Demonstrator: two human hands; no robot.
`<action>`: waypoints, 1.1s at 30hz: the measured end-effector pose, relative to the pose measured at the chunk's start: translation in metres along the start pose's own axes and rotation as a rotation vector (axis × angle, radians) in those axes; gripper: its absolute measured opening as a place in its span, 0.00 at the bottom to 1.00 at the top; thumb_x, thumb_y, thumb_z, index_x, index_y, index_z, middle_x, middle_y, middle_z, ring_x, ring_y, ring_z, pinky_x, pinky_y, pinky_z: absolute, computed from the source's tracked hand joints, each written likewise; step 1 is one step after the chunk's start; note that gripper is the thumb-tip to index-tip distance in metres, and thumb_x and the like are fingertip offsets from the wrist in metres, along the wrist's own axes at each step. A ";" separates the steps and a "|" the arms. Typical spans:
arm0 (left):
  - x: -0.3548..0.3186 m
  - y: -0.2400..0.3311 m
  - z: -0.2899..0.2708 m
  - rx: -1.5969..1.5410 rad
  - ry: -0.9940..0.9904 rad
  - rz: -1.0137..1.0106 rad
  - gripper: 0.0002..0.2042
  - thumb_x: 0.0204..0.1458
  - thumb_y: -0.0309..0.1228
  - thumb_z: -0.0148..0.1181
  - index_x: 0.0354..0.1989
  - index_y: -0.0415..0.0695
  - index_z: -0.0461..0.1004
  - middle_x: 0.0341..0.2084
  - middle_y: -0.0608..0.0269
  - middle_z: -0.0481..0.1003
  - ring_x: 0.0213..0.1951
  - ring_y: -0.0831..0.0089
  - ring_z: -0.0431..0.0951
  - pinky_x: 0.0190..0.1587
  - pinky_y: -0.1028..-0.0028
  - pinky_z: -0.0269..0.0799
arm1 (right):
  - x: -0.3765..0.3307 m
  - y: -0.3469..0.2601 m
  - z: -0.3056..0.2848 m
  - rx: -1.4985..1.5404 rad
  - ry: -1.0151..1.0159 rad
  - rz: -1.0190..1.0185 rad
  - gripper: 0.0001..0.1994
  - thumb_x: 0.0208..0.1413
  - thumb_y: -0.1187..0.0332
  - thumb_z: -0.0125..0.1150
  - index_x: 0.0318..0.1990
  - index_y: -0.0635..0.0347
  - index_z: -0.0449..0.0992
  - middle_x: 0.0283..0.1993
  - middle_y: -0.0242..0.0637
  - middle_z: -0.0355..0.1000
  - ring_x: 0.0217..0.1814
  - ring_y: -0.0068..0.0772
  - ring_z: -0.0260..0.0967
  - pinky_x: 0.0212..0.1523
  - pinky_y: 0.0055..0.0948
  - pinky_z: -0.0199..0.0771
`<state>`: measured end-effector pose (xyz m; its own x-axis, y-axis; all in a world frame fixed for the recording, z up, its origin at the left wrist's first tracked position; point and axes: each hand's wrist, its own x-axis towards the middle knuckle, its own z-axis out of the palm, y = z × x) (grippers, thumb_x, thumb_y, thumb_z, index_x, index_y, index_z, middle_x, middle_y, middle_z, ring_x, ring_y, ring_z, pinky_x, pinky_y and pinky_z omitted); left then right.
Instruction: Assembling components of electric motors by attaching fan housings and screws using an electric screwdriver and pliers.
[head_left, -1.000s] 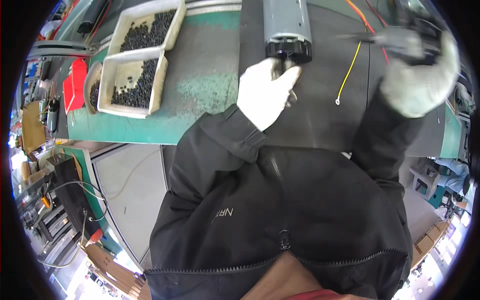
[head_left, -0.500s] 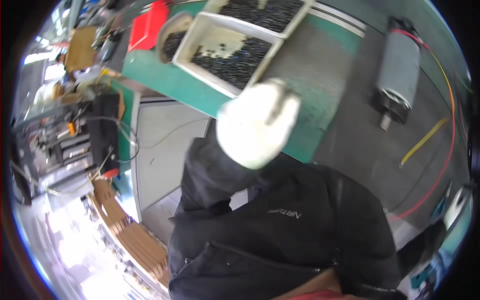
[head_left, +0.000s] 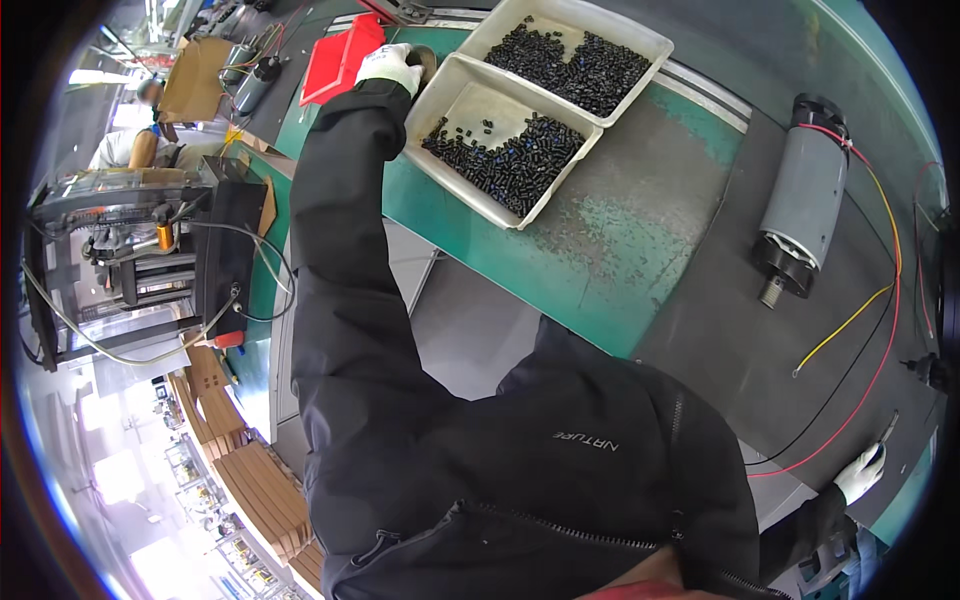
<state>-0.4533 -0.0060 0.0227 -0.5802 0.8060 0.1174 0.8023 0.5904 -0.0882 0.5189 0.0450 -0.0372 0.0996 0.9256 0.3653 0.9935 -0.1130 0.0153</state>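
My left hand (head_left: 390, 66), in a white glove, reaches out to the far left and rests at a small round grey bowl (head_left: 426, 66). Its fingertips are hidden, so whether they grip the bowl's rim or dip inside does not show. Beside the bowl stands a white tray (head_left: 447, 183) partly filled with small black cylindrical parts (head_left: 515, 165). Down at the far right, my gloved right hand (head_left: 861, 473) is closed round a thin, pointed metal tool (head_left: 890, 427), whose exact kind I cannot make out.
A second white tray (head_left: 655, 45) of black parts adjoins the first on the green bench (head_left: 620, 240). A red bin (head_left: 338, 62) stands left of the bowl. At right lies a grey cylindrical motor (head_left: 803, 195) with trailing red, yellow and black wires. Cardboard sheets (head_left: 262, 495) are stacked lower left.
My left hand has gone from close before my chest, by the near tray's edge, out to the bowl at the far left. The view has shifted, and my right hand now shows clearly.
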 end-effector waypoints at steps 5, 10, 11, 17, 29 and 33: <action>0.021 -0.003 0.004 0.127 -0.167 -0.033 0.22 0.48 0.42 0.57 0.44 0.37 0.76 0.43 0.42 0.75 0.49 0.52 0.74 0.53 0.62 0.69 | -0.020 -0.075 -0.025 0.648 0.236 0.419 0.20 0.65 0.58 0.46 0.53 0.67 0.70 0.50 0.46 0.71 0.49 0.37 0.71 0.50 0.33 0.71; 0.027 0.002 0.011 0.051 -0.255 -0.135 0.21 0.48 0.43 0.56 0.36 0.34 0.78 0.38 0.38 0.76 0.45 0.48 0.76 0.49 0.60 0.71 | -0.013 -0.169 -0.046 1.200 0.043 0.208 0.27 0.66 0.50 0.39 0.56 0.68 0.65 0.48 0.41 0.69 0.42 0.29 0.68 0.42 0.26 0.68; 0.025 0.009 0.011 0.021 -0.248 -0.172 0.20 0.48 0.43 0.56 0.37 0.35 0.78 0.39 0.39 0.76 0.46 0.48 0.76 0.49 0.60 0.71 | -0.010 -0.174 -0.043 1.289 -0.010 0.161 0.28 0.66 0.50 0.39 0.56 0.69 0.64 0.48 0.40 0.68 0.42 0.28 0.67 0.42 0.26 0.67; 0.024 0.001 0.015 0.086 -0.161 -0.138 0.21 0.48 0.43 0.59 0.46 0.40 0.75 0.46 0.44 0.74 0.50 0.53 0.75 0.52 0.62 0.71 | 0.026 -0.223 -0.043 1.394 -0.115 0.067 0.27 0.67 0.51 0.40 0.56 0.70 0.64 0.46 0.38 0.68 0.41 0.27 0.65 0.40 0.25 0.65; 0.026 0.008 0.002 0.204 -0.217 -0.077 0.18 0.50 0.44 0.47 0.41 0.50 0.79 0.40 0.46 0.76 0.45 0.49 0.76 0.48 0.59 0.70 | 0.131 -0.312 -0.033 1.598 -0.147 0.050 0.20 0.64 0.57 0.50 0.53 0.66 0.69 0.42 0.31 0.68 0.35 0.19 0.65 0.34 0.18 0.65; -0.008 0.013 -0.048 -0.058 -0.080 -0.146 0.26 0.44 0.48 0.54 0.37 0.33 0.77 0.35 0.35 0.75 0.43 0.46 0.77 0.46 0.59 0.71 | 0.135 -0.302 0.001 1.863 -0.354 0.296 0.14 0.62 0.63 0.54 0.48 0.63 0.72 0.31 0.27 0.64 0.22 0.14 0.55 0.20 0.15 0.50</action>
<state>-0.4315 -0.0068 0.0679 -0.6989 0.7137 0.0458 0.7137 0.7002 -0.0184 0.2322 0.2042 0.0064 0.0184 0.9997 -0.0129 -0.2844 -0.0071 -0.9587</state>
